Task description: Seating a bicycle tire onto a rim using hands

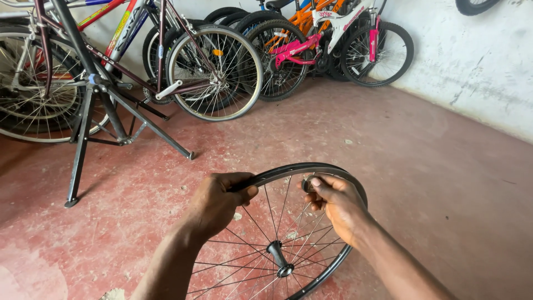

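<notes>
While the bare wheel (288, 233) is held upright over the red floor (433, 183), near the bottom edge of the view, its hub axle (279, 259) is seen pointing toward the camera and slightly down — so the rim plane faces the person. The rim is a black metal hoop with thin steel spokes crossing to a dark hub.

The left hand (219, 201) is clamped on the upper left arc of the rim, fingers wrapped over it and thumb on top. The right hand (336, 203) is closed on the upper right arc, thumb pressed against a small dark part at the rim's inner side; what that part is cannot be told. The hands are held apart, with the top of the rim between them.

The floor is worn, patchy red concrete. A black tripod stand (91, 116) is set at the far left — bicycles (216, 72) are lined along the whitewashed wall (472, 61) behind.
</notes>
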